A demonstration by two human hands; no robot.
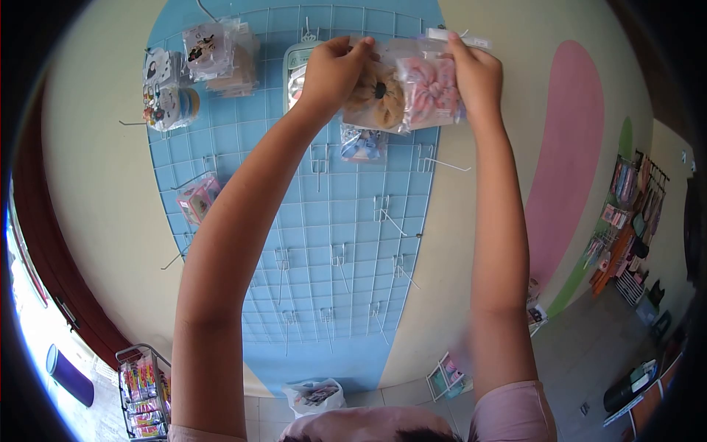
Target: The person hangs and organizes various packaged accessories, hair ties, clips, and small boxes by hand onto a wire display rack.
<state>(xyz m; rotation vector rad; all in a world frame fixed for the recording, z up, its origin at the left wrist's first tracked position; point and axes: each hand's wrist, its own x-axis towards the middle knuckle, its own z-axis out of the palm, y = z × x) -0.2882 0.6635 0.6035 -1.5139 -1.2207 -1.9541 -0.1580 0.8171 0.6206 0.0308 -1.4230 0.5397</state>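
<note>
Both my arms reach up to the top of a white wire grid panel (294, 199) on the wall. My left hand (335, 72) is closed in a pinch at the top of a clear bag with a fuzzy brown scrunchie (384, 103). Beside it, a pink patterned scrunchie (431, 85) shows in another clear bag. The fingers of my right hand (477, 74) close on that bag's right side, near a hook with a white label holder (471, 40). A bag with a blue bow-like item (363, 144) hangs just below. My left hand partly hides a pale green framed package (294, 74).
Packaged accessories (213, 51) hang at the upper left, with a pink box (197, 199) lower down. Several wire hooks (390, 214) jut from the grid. A white plastic bag (315, 396) sits on the floor, and a snack rack (143, 390) stands at lower left.
</note>
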